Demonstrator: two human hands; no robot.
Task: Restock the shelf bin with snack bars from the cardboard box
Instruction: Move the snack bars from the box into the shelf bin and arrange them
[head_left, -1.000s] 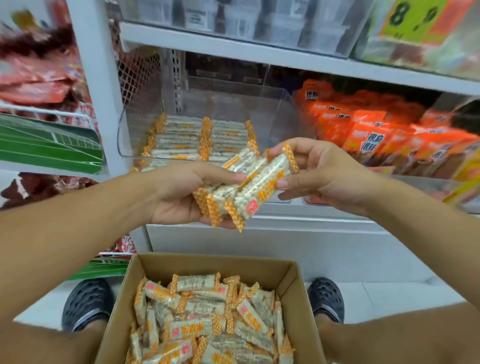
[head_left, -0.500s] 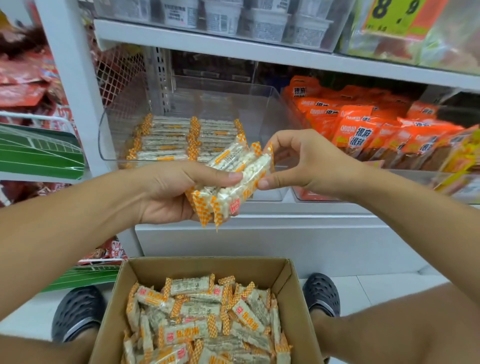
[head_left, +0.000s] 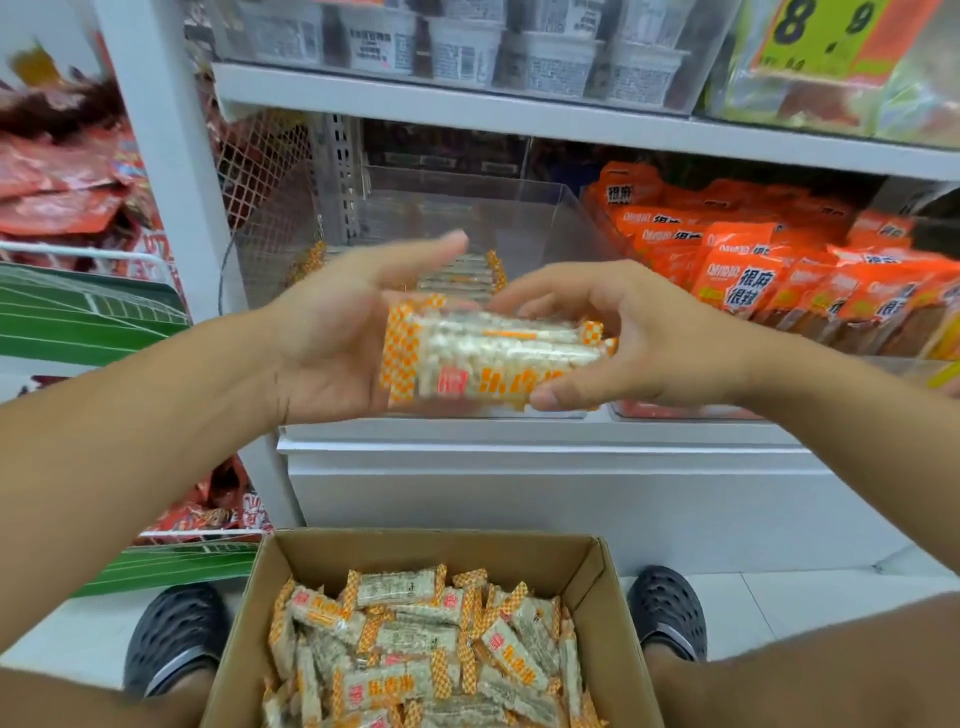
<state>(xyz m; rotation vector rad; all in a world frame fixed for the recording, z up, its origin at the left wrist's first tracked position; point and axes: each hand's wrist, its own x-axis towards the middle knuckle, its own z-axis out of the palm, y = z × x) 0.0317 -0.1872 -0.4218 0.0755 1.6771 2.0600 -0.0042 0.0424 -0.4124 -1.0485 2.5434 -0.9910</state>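
Now squaring a stack of snack bars before the shelf bin.
Right hand pinches it, left hand flat-fingered; next, lay it toward twelve o'clock.

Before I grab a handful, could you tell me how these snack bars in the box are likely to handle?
The snack bars look stiffish: those held between the left hand and right hand keep straight. Probably light, since several sit in an easy hold. Glossy wrappers may slide on each other, so a stack could fan out.
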